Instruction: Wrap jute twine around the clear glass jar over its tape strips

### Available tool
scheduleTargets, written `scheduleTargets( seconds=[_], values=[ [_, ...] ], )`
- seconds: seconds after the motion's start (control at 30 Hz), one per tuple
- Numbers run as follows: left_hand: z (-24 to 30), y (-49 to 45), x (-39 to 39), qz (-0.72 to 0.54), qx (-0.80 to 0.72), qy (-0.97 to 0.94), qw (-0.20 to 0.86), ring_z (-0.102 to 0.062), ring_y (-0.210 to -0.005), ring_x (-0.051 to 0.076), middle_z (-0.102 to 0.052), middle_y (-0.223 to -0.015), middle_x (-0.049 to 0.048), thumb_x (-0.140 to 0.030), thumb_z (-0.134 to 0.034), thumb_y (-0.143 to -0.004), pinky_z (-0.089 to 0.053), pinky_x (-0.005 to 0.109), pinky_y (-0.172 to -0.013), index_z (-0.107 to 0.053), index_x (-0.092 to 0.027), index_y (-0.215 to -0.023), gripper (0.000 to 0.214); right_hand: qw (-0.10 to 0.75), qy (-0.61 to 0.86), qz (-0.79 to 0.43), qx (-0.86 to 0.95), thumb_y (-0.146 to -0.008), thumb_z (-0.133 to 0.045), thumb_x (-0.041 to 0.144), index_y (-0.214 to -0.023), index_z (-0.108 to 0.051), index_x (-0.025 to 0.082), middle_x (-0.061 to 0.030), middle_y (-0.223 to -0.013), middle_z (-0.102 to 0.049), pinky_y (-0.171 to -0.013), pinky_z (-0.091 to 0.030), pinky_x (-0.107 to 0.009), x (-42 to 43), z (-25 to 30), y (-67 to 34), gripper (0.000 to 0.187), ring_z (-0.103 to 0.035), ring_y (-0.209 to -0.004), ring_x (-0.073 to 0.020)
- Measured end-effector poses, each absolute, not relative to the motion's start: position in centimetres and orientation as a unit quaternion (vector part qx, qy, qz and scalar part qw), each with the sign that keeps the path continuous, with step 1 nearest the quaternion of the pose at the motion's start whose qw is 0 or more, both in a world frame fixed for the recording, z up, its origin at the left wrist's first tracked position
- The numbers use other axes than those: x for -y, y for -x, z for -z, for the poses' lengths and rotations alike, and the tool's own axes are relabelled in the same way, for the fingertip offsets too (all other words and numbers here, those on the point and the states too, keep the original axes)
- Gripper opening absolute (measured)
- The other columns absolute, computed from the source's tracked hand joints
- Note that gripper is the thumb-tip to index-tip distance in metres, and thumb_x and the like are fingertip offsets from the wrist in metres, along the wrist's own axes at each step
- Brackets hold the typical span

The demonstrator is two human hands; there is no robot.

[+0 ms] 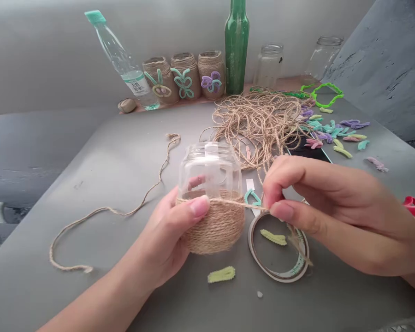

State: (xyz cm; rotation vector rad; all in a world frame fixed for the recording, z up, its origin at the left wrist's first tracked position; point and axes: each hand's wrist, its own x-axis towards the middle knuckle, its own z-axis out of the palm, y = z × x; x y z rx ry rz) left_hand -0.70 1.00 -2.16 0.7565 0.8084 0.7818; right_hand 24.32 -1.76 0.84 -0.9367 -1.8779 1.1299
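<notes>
On the gray counter (90,207), a glass jar (210,170) held upright in the left hand (162,235), its lower half wound in tight jute twine (216,228). Left fingers (198,206) closed around the wound part. Right hand (327,214) just beside the jar, its fingers (280,211) pinched shut on a taut twine strand (238,203). Below them, a ring of tape (278,279) with a green pipe cleaner piece (273,237) inside. Behind the jar, a loose heap of twine (259,124), with colored pipe cleaner pieces (332,131) scattered to its right. Farther back, three twine-wrapped jars (183,76) lined up beside a green bottle (237,46).
</notes>
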Motion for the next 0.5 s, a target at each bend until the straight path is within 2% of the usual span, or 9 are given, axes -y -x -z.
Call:
scheduleTargets(
  seconds=[0.13,0.23,0.37,0.5],
  values=[
    [2.3,0.7,-1.1,-0.357,-0.377,-0.345,0.781,-0.081,-0.076,0.023,-0.087,-0.095,0.0015,-0.040,-0.088,-0.075,-0.064,0.029,-0.065,-0.076,-0.027,-0.114,0.043,0.374,0.356,-0.442,0.734,-0.091,-0.069,0.006,-0.102,-0.066,0.021,-0.0008,-0.091,-0.062,-0.067,-0.048,-0.024,1.8,-0.9,-24.3,0.019,-0.058,-0.081,-0.0138],
    [1.8,0.5,-1.0,-0.359,-0.350,-0.351,0.791,-0.082,-0.080,0.026,-0.088,-0.093,0.0031,-0.042,-0.087,-0.074,-0.064,0.031,-0.068,-0.079,-0.025,-0.113,0.044,0.360,0.391,-0.444,0.722,-0.093,-0.070,0.007,-0.101,-0.066,0.023,0.0011,-0.089,-0.062,-0.065,-0.047,-0.021,1.6,-0.5,-24.1,0.018,-0.055,-0.076,-0.0118],
    [1.2,0.5,-0.8,-0.357,-0.324,-0.345,0.806,-0.081,-0.074,0.025,-0.088,-0.097,0.0018,-0.041,-0.088,-0.073,-0.063,0.033,-0.073,-0.081,-0.027,-0.113,0.043,0.339,0.421,-0.486,0.687,-0.095,-0.070,0.012,-0.102,-0.066,0.025,0.0023,-0.089,-0.063,-0.063,-0.047,-0.020,1.0,0.3,-23.9,0.015,-0.055,-0.074,-0.0114],
    [1.3,1.4,-0.6,-0.354,-0.328,-0.311,0.819,-0.081,-0.094,0.031,-0.087,-0.099,0.0018,-0.042,-0.087,-0.072,-0.063,0.035,-0.077,-0.082,-0.029,-0.113,0.043,0.343,0.425,-0.534,0.645,-0.095,-0.074,0.019,-0.103,-0.066,0.025,0.0008,-0.094,-0.064,-0.068,-0.050,-0.022,0.5,0.9,-23.9,0.012,-0.059,-0.081,-0.0133]
  ],
)
